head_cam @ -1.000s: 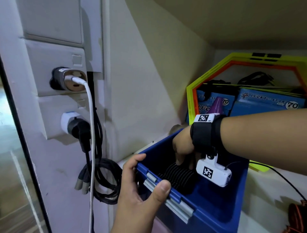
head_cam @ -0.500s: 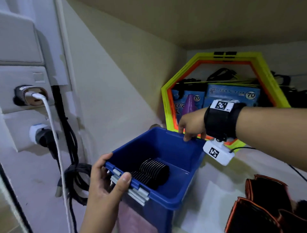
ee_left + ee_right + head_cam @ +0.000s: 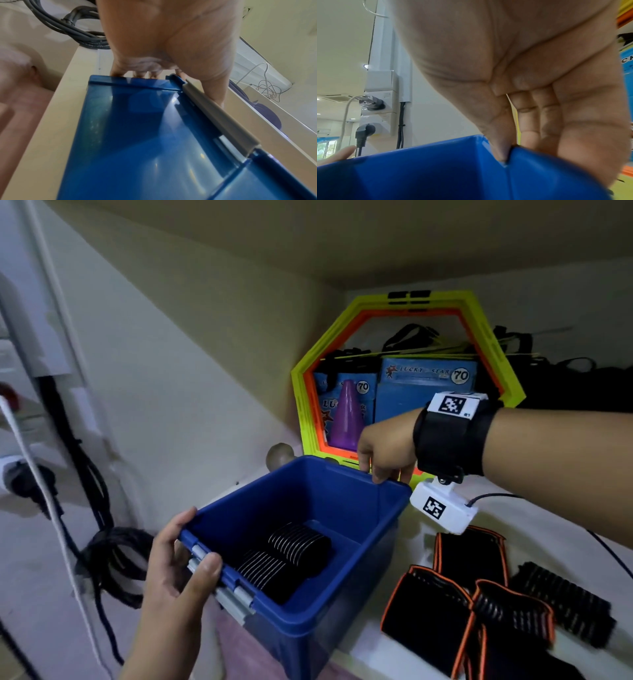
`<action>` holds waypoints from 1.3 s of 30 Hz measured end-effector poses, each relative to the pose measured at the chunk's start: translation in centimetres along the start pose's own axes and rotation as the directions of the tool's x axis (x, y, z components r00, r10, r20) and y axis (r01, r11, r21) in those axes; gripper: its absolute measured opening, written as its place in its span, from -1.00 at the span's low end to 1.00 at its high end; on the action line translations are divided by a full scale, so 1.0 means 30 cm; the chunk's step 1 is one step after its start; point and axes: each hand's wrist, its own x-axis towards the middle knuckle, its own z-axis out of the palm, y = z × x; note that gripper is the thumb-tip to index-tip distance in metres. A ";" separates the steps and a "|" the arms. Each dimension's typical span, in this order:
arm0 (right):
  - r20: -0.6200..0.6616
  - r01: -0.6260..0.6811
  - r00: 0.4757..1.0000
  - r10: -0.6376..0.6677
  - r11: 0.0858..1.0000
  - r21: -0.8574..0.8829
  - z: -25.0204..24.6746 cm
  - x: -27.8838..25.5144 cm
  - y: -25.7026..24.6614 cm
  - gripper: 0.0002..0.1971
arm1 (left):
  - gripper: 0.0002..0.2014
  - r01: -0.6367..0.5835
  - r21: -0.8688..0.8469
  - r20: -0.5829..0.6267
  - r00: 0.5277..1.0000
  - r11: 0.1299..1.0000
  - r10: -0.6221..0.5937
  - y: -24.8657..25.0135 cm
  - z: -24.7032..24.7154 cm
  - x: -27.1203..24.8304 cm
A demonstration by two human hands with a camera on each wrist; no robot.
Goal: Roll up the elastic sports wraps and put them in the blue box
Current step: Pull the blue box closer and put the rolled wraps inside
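left hand gripping the near corner of the blue box | right hand pinching its far rim | two rolled wraps sitting inside | maybe four unrolled wraps lying beside it, overlapping, count unsure

**Quick headcount of the gear**

Counted one blue box with two rolled wraps inside. About four loose wraps lay on the counter, hard to separate. Two hands: left, right. Two blue cartons, one purple cone.
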 end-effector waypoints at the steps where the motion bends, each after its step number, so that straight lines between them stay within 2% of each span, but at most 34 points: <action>1: 0.007 -0.002 1.000 0.002 1.000 0.001 0.002 -0.012 0.008 -0.75 | -0.49 0.001 0.001 -0.001 1.000 1.000 -0.001 0.003 0.006 -0.004; 3: 0.010 -0.012 1.000 0.012 1.000 -0.026 0.004 -0.039 0.022 -0.74 | -0.46 0.022 0.004 0.008 1.000 1.000 -0.022 0.017 0.026 -0.011; 5: 0.003 -0.032 0.999 0.032 0.995 -0.095 0.006 -0.063 0.047 -0.72 | -0.21 0.061 0.054 0.006 0.998 0.997 -0.061 0.030 0.057 -0.023; 6: -0.004 -0.041 0.999 0.041 0.992 -0.123 0.007 -0.075 0.060 -0.71 | -0.21 0.079 0.085 -0.034 0.997 0.993 -0.076 0.035 0.074 -0.027; 9: -0.037 -0.059 0.998 0.056 0.993 -0.104 0.013 -0.104 0.114 -0.70 | -0.47 0.103 0.162 -0.128 0.988 0.981 -0.083 0.046 0.125 -0.024; 12: -0.061 -0.062 0.996 0.062 0.998 0.006 0.025 -0.124 0.175 -0.72 | -0.60 0.123 0.188 -0.094 0.990 0.974 -0.107 0.044 0.165 -0.001; 15: -0.053 -0.066 0.996 0.077 0.981 0.183 0.048 -0.147 0.244 -0.76 | -0.50 0.167 0.141 0.021 0.985 0.976 -0.171 0.041 0.210 0.022; 18: -0.062 -0.100 0.990 0.130 0.930 0.354 0.063 -0.195 0.314 -0.77 | -0.63 0.201 0.066 0.057 0.977 0.977 -0.205 0.018 0.250 0.052; 20: -0.055 -0.145 0.982 0.179 0.915 0.375 0.072 -0.232 0.368 -0.76 | -0.63 0.211 0.025 0.080 0.974 0.977 -0.212 -0.011 0.256 0.079; 22: -0.008 -0.204 0.975 0.222 0.907 0.369 0.092 -0.272 0.432 -0.76 | -0.60 0.211 -0.007 0.105 0.972 0.977 -0.209 -0.039 0.270 0.106; 24: 0.081 -0.268 0.963 0.256 0.901 0.341 0.128 -0.312 0.500 -0.73 | -0.61 0.208 -0.058 0.074 0.976 0.977 -0.203 -0.057 0.292 0.128; 27: 0.209 -0.366 0.925 0.317 0.891 0.270 0.202 -0.371 0.584 -0.56 | -0.62 0.178 -0.093 0.034 0.984 0.980 -0.175 -0.072 0.317 0.140; 30: 0.317 -0.431 0.882 0.349 0.870 0.240 0.270 -0.415 0.618 -0.41 | -0.62 0.152 -0.132 0.050 0.988 0.980 -0.147 -0.074 0.323 0.131; 32: 0.428 -0.444 0.849 0.310 0.858 0.259 0.301 -0.431 0.614 -0.46 | -0.62 0.160 -0.134 0.058 0.986 0.978 -0.154 -0.079 0.313 0.128; 34: 0.488 -0.459 0.827 0.280 0.837 0.298 0.325 -0.438 0.601 -0.60 | -0.61 0.170 -0.122 0.060 0.985 0.978 -0.164 -0.084 0.306 0.130; 37: 0.468 -0.459 0.836 0.287 0.832 0.310 0.345 -0.439 0.585 -0.70 | -0.62 0.182 -0.125 0.074 0.982 0.975 -0.174 -0.089 0.301 0.130; 39: 0.464 -0.462 0.838 0.289 0.827 0.320 0.349 -0.440 0.577 -0.64 | -0.62 0.191 -0.126 0.084 0.980 0.974 -0.181 -0.089 0.299 0.128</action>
